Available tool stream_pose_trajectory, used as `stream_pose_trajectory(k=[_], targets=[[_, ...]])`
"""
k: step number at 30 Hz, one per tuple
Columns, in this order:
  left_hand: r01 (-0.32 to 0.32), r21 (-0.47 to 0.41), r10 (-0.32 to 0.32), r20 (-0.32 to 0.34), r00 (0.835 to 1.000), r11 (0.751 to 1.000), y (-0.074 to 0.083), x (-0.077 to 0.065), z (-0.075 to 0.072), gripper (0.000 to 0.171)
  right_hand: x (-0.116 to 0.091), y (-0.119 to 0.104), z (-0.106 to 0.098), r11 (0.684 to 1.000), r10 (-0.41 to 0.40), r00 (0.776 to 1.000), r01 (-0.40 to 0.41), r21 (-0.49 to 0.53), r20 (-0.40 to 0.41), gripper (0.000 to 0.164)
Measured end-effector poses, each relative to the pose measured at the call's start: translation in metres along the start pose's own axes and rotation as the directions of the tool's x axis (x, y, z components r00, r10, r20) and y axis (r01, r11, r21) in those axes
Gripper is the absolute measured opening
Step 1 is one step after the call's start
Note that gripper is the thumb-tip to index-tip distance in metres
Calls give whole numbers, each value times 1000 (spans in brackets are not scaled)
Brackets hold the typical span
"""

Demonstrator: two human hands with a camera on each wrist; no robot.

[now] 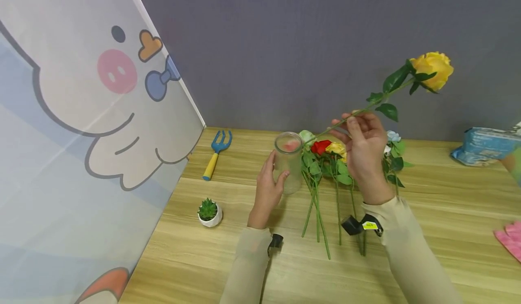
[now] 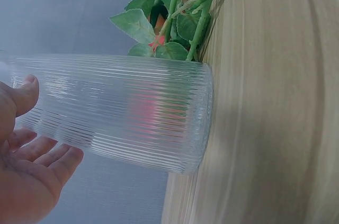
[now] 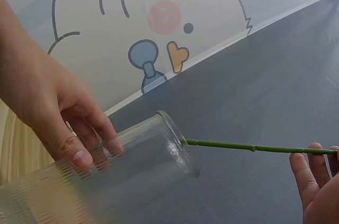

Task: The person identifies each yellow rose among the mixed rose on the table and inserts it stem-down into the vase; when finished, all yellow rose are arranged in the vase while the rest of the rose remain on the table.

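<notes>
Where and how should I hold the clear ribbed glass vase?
I'd grip the clear ribbed glass vase by its upper wall, below the rim, probably from the left: it's round, upright, mouth up, and red and yellow flowers lie close on its right.

Our sleeved left forearm (image 1: 247, 265) extended from near to far, our left hand (image 1: 270, 182) gripping, thumb (image 2: 24, 96) opposite the fingers (image 2: 64, 164), our right forearm (image 1: 415, 249) slanting from near right to far left, our right hand (image 1: 364, 148) raised, palm (image 1: 368, 160) showing, thumb and fingers pinching.
</notes>
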State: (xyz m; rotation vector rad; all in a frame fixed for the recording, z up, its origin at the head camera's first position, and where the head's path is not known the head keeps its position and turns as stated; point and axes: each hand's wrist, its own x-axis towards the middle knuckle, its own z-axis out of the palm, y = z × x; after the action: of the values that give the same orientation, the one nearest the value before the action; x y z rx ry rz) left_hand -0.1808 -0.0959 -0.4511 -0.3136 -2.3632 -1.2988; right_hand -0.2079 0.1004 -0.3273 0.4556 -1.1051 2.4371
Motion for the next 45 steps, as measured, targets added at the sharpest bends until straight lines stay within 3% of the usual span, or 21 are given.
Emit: stream_pose_trajectory(k=[11,15,25,32,39,45], targets=[[31,-5,-31,10,999,1000,1,0,-1,69,3,13,7,996,-7,1000,6,-94,-7,15],[28,-6,-28,12,1000,1000,2,0,-1,68,4,20,7,983,-18,1000,22,-181,22,19],[18,1,-18,19,1000,1000,2,1,-1,68,7,37,6,967,7,996,17,-255,93,17],[24,-1,-24,26,999,1000,0,1,-1,68,14,45,14,904,89,986,-19,-428,143,10],[22,-2,-22,29,999,1000,0,2,0,69,20,51,19,805,174,968,-33,-592,183,16],[30,6,-30,40,999,1000,0,2,-1,69,25,56,20,795,195,958,-30,-605,209,15]])
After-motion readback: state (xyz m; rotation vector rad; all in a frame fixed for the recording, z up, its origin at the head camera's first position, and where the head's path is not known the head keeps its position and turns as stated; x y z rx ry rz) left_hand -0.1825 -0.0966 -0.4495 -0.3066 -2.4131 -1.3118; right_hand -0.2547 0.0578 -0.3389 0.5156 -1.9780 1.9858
